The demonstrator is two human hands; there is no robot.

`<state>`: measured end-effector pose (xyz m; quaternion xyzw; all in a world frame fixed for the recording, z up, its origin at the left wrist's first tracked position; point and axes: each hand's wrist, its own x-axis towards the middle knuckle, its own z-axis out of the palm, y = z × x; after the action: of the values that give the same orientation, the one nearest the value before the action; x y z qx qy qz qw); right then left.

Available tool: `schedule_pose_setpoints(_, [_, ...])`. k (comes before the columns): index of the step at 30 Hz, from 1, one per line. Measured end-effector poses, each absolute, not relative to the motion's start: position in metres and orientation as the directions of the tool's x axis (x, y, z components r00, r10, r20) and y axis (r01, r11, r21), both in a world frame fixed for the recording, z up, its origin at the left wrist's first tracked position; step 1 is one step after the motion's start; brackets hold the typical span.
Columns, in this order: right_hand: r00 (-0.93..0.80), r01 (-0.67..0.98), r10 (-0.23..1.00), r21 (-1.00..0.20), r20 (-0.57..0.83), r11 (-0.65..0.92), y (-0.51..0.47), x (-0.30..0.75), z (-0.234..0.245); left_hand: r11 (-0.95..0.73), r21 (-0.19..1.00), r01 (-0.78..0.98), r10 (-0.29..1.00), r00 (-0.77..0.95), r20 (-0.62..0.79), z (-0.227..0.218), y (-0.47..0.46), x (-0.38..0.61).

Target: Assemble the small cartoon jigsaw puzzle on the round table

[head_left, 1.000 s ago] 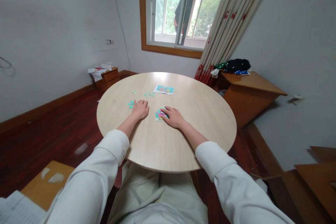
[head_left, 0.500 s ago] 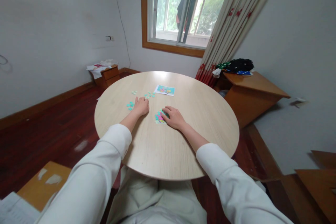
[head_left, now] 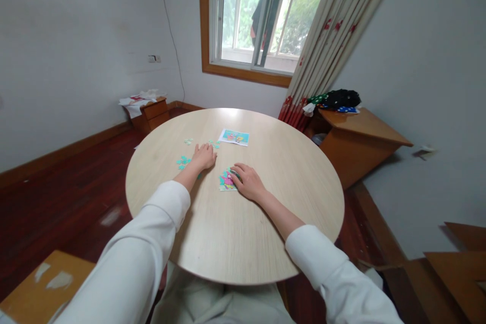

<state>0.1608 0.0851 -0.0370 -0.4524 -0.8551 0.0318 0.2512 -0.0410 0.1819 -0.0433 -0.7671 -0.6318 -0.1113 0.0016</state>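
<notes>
My left hand [head_left: 205, 157] reaches over the table with its fingers apart and pointing down, right beside a loose cluster of puzzle pieces [head_left: 215, 145]. Its fingertips partly cover that cluster. More turquoise pieces [head_left: 184, 162] lie to the left of its wrist. My right hand [head_left: 247, 181] rests with spread fingers on the right side of a partly joined jigsaw puzzle [head_left: 227, 182], coloured pink, turquoise and yellow. That hand hides part of the puzzle. Beyond both hands lies a picture card [head_left: 235, 137] with a turquoise cartoon scene.
A few pale pieces [head_left: 189, 141] lie at the far left of the round wooden table [head_left: 243, 238]. Behind it stand a small cabinet [head_left: 154, 114] with papers and a wooden desk [head_left: 364, 136] with dark cloth. A curtain [head_left: 322, 45] hangs beside the window.
The view has shifted, so the table sits lower in the picture. My left hand has moved slightly farther out over the loose pieces. My right hand stays on the joined puzzle.
</notes>
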Motion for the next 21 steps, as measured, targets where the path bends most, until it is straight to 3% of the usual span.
schedule_pose_setpoints(11, [-0.481, 0.725, 0.767, -0.299, 0.425, 0.620, 0.087, 0.162, -0.039, -0.143, 0.186, 0.972, 0.986, 0.124, 0.110, -0.040, 0.209, -0.034])
schedule_pose_setpoints(21, [-0.480, 0.692, 0.728, -0.299, 0.490, 0.657, 0.092, 0.163, -0.046, -0.201, 0.092, 0.975, 0.979, 0.203, -0.013, -0.039, 0.210, -0.026])
